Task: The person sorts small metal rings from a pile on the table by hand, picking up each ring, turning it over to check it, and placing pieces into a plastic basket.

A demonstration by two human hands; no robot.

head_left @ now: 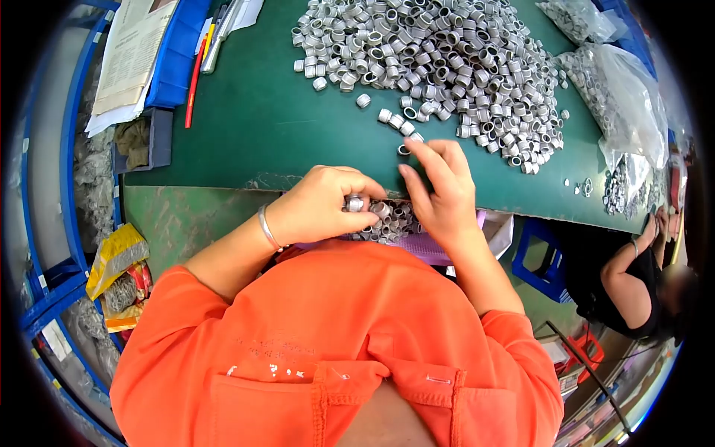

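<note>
My left hand (319,203) is curled over the table's front edge, thumb and fingers closed around a small grey metal ring (354,203). My right hand (447,190) reaches onto the table edge with thumb and forefinger apart; its forefinger tip is right at a few loose rings (403,150). Below and between the hands, a pinkish-purple basket (426,248) at my lap holds many more metal rings (391,221). A large heap of the same rings (447,52) spreads across the green tabletop (261,104) in front of me.
Clear plastic bags (622,97) of small parts lie at the table's right. At the left are a blue bin (177,56) with papers, pens (195,82) and a grey box (156,141). Another person (629,283) sits at the right near a blue stool (542,257).
</note>
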